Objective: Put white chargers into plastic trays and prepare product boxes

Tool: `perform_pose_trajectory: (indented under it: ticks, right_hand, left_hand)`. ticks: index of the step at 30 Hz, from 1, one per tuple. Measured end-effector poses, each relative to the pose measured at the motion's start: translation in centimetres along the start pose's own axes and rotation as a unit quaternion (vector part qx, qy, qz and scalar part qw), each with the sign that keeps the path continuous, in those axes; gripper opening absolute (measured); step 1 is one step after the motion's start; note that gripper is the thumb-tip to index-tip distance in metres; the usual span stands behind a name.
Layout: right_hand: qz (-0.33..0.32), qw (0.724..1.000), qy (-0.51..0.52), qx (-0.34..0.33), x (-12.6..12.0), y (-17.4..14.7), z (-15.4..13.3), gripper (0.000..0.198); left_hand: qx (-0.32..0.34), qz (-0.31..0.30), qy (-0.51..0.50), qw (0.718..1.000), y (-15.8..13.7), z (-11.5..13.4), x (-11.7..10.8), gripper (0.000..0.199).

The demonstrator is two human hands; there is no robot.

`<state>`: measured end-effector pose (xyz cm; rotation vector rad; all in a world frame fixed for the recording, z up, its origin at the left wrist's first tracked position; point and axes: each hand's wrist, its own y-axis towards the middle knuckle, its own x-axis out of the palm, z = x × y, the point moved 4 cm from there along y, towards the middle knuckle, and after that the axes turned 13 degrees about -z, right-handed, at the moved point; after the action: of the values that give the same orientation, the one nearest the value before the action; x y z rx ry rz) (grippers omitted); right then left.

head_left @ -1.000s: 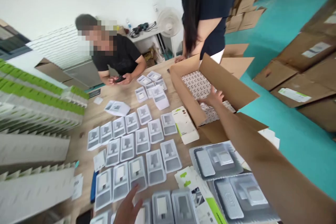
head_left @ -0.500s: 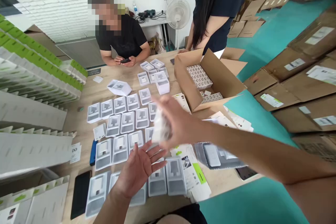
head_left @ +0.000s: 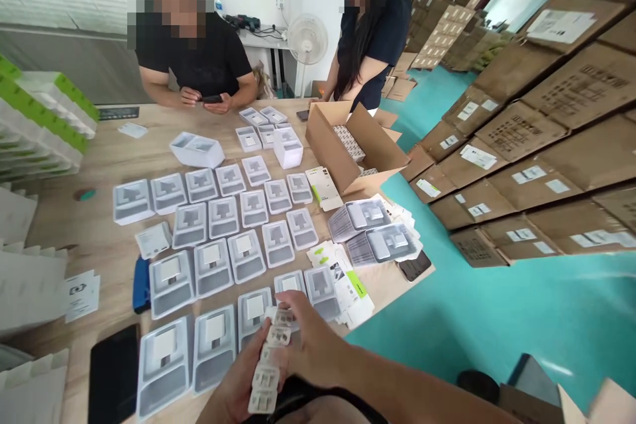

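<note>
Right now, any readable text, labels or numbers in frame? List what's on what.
None legible.
Cardboard cartons: white labels and dark print, too blurred.
Leaflets and white card on the table: print too small.
Small wrapped packs in left hand and right hand: markings unreadable.

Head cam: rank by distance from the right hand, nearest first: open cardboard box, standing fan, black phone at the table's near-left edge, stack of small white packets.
1. Stack of small white packets: held between right hand and left hand.
2. Black phone: left of it, near table edge.
3. Open cardboard box: farther up the table, right side.
4. Standing fan: beyond the table, by the wall.
</note>
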<state>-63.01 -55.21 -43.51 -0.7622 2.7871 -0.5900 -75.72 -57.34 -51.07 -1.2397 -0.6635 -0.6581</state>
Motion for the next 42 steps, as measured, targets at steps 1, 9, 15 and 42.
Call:
perform_pose_trajectory:
  ticks: [1, 9, 15, 42]
  right_hand:
    - [0.028, 0.999, 0.041, 0.011, -0.4, -0.3, 0.3, 0.059]
    - [-0.071, 0.996, 0.041, -0.024, -3.3, -0.7, 1.5, 0.022]
    - [-0.014, 0.958, -0.285, 0.022, -10.6, -0.5, 5.4, 0.024]
    - [0.175, 0.887, -0.385, 0.186, -10.2, -3.3, 16.6, 0.068]
  left_hand:
    - [-0.008, -0.016, 0.005, 1.000, 0.1, -0.2, -0.3, 0.063]
    - [-0.005, -0.094, 0.117, 0.989, -0.6, 1.1, 0.7, 0.069]
    - [0.022, -0.064, 0.231, 0.971, 3.0, 2.0, 3.5, 0.058]
    - [-0.023, 0.052, 0.479, 0.876, 12.0, 0.6, -0.1, 0.033]
